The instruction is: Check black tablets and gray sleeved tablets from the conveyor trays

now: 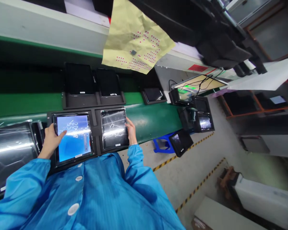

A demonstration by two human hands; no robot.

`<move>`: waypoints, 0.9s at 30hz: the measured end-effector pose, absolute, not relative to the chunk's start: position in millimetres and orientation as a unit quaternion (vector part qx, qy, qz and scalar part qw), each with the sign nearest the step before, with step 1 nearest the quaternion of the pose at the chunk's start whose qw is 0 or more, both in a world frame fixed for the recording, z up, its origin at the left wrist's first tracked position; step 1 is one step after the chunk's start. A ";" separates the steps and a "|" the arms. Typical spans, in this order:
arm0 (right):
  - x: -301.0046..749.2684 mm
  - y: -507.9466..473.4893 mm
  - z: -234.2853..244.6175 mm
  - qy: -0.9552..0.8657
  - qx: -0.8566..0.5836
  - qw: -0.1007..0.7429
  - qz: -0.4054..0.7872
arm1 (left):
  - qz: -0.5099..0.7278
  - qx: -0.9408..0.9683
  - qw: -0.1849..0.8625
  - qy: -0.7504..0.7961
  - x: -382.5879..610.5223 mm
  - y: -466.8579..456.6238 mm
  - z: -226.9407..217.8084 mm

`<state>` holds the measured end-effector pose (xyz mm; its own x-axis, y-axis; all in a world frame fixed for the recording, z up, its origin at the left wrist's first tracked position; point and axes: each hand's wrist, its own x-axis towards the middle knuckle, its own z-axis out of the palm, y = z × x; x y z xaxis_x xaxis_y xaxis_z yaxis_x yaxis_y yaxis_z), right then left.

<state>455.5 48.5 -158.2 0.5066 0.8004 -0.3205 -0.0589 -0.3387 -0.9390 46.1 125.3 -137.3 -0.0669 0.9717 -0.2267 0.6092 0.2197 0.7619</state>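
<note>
I have dark trays (97,137) at the near edge of the green bench (153,119), which runs on rightward. There, the left hand (51,140), thumb spread, touches the lit tablet (73,142); the right hand (132,130) touches the dark tablet (114,132), grip unclear to me. Behind, more tablets (78,78) bar my way; a yellow sheet (127,35) hangs higher.

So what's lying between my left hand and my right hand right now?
Between your left hand and right hand, the head view shows the blue-lit tablet, a strip of black tray, then the dark-screened tablet.
</note>
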 end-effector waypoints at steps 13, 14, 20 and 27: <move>400.9 57.1 -144.8 -0.469 -0.734 0.389 0.301 | 0.058 0.773 0.157 0.611 168.1 170.1 -145.1; 403.7 60.0 -143.9 -0.475 -0.732 0.386 0.298 | 0.047 0.772 0.149 0.616 169.6 175.8 -146.9; 439.0 85.8 -142.0 -0.465 -0.745 0.390 0.278 | 0.001 0.772 0.112 0.625 166.9 188.0 -145.3; 480.6 130.0 -150.3 -0.415 -0.768 0.402 0.276 | -0.011 0.796 0.121 0.593 166.4 192.0 -149.6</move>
